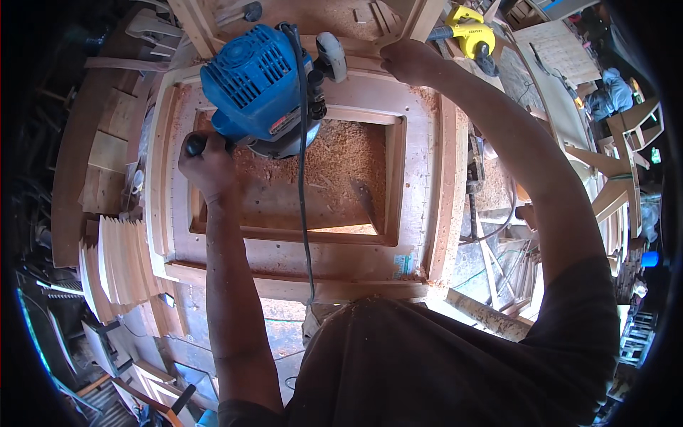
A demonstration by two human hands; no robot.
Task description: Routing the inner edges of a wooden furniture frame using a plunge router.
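Observation:
A blue plunge router point(252, 82) stands tilted over the upper left of a wooden frame point(445, 178), its base above the rectangular opening of a flat jig board point(341, 263). My left hand point(208, 162) is closed around the router's black side knob. The far handle point(332, 55) has no hand on it. At the frame's far right corner, my right hand point(414, 62) has its fingers curled on the wood beside an upright post point(423, 21). A dark power cord point(304, 192) trails from the router toward my body. The router's bit is hidden.
Wood shavings point(348, 153) cover the surface inside the opening. A yellow blower point(475, 35) lies beyond my right hand. Several thin wooden slats point(128, 256) are stacked at left. A clamp point(475, 167) sits along the frame's right side. Curved wooden parts point(619, 164) stand far right.

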